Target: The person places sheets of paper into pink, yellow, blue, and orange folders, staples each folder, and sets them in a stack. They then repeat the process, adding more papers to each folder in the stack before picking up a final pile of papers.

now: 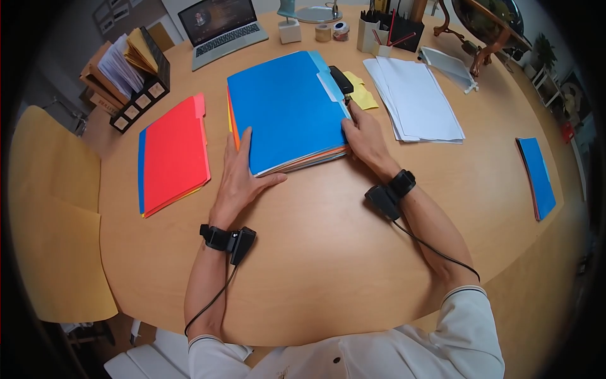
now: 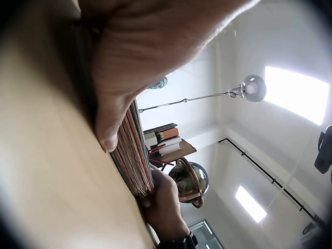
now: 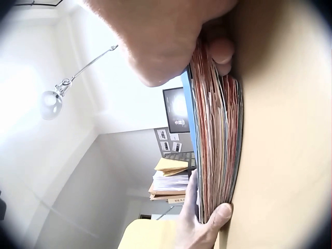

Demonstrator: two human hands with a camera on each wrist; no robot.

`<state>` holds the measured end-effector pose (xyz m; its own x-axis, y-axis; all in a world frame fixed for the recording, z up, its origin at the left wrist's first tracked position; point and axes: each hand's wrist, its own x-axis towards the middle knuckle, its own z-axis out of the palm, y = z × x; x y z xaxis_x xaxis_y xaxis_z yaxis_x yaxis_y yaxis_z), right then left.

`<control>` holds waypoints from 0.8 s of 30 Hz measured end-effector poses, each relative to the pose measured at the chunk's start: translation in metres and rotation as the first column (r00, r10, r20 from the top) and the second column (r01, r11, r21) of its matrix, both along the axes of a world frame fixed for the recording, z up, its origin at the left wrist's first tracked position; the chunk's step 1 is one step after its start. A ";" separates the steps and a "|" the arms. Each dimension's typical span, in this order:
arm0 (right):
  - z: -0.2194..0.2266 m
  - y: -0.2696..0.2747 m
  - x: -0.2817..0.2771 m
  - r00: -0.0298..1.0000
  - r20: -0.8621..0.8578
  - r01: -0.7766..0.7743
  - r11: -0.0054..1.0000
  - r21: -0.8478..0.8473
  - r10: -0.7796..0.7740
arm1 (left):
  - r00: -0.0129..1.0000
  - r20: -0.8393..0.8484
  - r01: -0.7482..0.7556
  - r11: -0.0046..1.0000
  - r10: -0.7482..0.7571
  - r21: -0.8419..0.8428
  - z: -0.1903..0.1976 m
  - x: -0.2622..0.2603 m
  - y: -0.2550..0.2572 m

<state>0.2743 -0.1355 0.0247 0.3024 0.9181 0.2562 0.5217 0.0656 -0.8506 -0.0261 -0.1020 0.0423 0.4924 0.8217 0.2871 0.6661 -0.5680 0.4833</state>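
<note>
A thick stack of folders [image 1: 290, 107] with a blue one on top lies on the table, tilted slightly, with orange, yellow and other edges showing below. My left hand [image 1: 237, 177] presses its left side with fairly straight fingers, the thumb stretched along the front edge. At the right side, my right hand [image 1: 366, 136] holds the front corner; in the right wrist view, curled fingertips [image 3: 222, 52] show against the layered edges [image 3: 215, 135]. A black object [image 1: 341, 81] and yellow sticky notes [image 1: 361, 93] are beside the stack, just beyond the right hand.
Red folders [image 1: 177, 158] lie to the left, white papers [image 1: 416, 101] to the right, and a narrow blue folder pile [image 1: 536, 177] near the right edge. At the back stand a file rack [image 1: 148, 88], a laptop [image 1: 221, 31], pen holders [image 1: 372, 31] and a globe [image 1: 495, 22].
</note>
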 end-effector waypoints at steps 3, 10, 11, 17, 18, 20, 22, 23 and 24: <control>0.024 -0.008 -0.005 0.996 -0.085 -0.049 0.990 -0.134 0.038 | 1.000 -0.001 0.008 1.000 -0.008 -0.014 -0.001 0.002 0.008; 0.026 -0.011 -0.003 0.925 -0.356 -0.168 0.984 -0.064 0.134 | 0.999 0.010 -0.050 0.999 0.050 -0.011 -0.002 0.005 0.004; 0.025 -0.011 0.000 0.925 -0.356 -0.169 0.983 -0.066 0.135 | 0.996 0.015 -0.085 0.996 0.085 0.002 -0.002 0.005 0.001; 0.017 -0.011 0.013 0.788 -0.561 -0.301 0.954 0.008 0.253 | 0.983 0.164 -0.071 0.992 0.088 -0.102 0.002 0.003 -0.002; 0.015 -0.009 0.015 0.775 -0.579 -0.315 0.949 -0.007 0.252 | 0.982 0.165 -0.075 0.991 0.092 -0.107 0.002 0.003 -0.003; 0.016 -0.010 0.014 0.762 -0.597 -0.329 0.944 -0.025 0.250 | 0.984 0.150 -0.088 0.993 0.098 -0.073 0.002 0.004 -0.004; 0.020 -0.013 0.013 0.803 -0.550 -0.303 0.952 -0.045 0.230 | 0.984 0.152 -0.079 0.995 0.089 -0.068 -0.002 0.002 0.000; 0.023 -0.014 0.013 0.803 -0.551 -0.303 0.952 -0.047 0.228 | 0.985 0.153 -0.069 0.996 0.078 -0.061 -0.004 0.001 0.002; 0.025 -0.015 0.013 0.810 -0.533 -0.316 0.948 -0.045 0.244 | 0.985 0.152 -0.069 0.996 0.078 -0.062 -0.005 0.001 0.002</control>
